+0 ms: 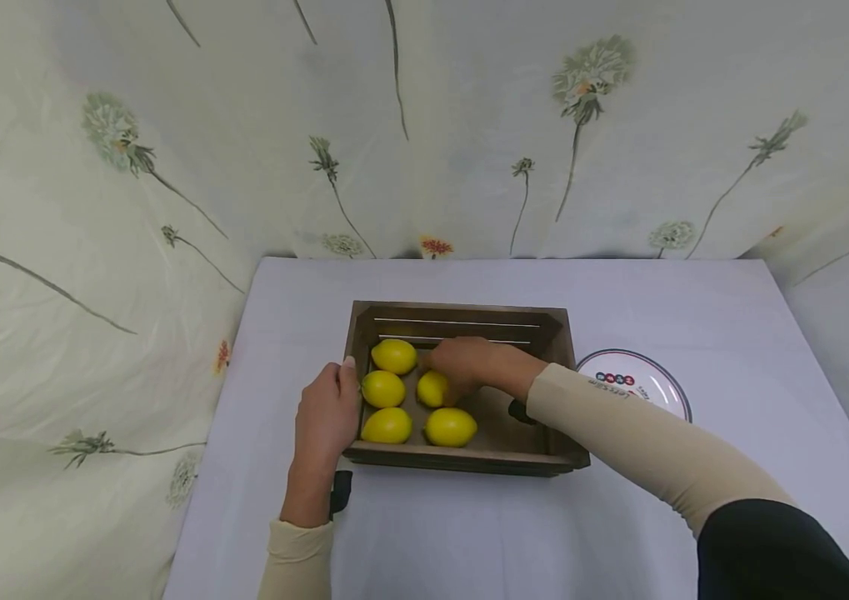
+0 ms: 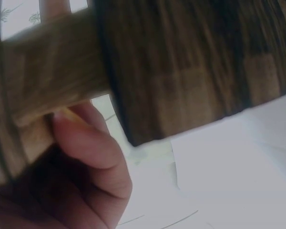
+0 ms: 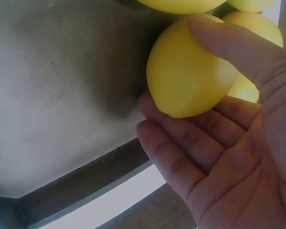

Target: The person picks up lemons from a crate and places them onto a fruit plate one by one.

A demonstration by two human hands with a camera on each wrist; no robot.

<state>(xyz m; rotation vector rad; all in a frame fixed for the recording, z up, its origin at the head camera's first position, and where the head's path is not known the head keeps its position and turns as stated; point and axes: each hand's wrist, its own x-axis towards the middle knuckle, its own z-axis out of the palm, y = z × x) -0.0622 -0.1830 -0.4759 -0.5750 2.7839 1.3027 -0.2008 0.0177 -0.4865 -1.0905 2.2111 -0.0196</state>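
Note:
A brown slatted wooden crate (image 1: 469, 457) stands on the table with several yellow lemons in its left half. My left hand (image 1: 328, 412) grips the crate's left end, thumb at the rim; in the left wrist view, fingers (image 2: 93, 148) curl by a slat. Inside the crate, my right hand (image 1: 472, 364) holds a lemon (image 3: 190, 71) between thumb and fingers, close over the crate floor. From the head, that lemon (image 1: 431, 389) is partly hidden by the hand. Another lemon (image 1: 450, 427) lies just nearer me, and three more, including the middle one (image 1: 383, 389), line the left side.
To the right of the crate, a white round plate (image 1: 656, 379) with a dark rim and printed marks lies partly under my right forearm. A pale cloth (image 1: 424, 533) covers the table. Flower-patterned fabric (image 1: 469, 125) hangs behind and at the sides.

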